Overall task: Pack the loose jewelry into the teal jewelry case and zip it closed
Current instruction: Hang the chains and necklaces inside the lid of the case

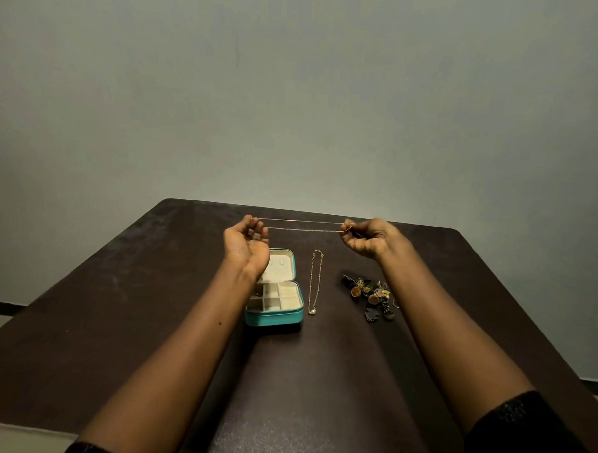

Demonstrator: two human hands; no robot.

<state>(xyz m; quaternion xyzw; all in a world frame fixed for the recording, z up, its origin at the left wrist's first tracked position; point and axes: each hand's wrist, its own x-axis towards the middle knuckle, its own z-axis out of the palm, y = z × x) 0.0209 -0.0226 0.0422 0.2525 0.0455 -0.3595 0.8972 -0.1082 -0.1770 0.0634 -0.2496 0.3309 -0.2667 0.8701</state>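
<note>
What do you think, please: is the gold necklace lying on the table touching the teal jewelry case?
Apart. The head view shows a strip of dark table between the gold necklace and the teal jewelry case.

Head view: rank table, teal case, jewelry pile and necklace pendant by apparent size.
1. table
2. teal case
3. jewelry pile
4. pendant
Case and pile sit at similar depth, so their order is safe.

Both arms stretch forward, held apart and raised. The left hand (247, 243) turns palm-up with curled fingers, the right hand (369, 238) curls too, each pinching the thin chain (301, 225).
</note>
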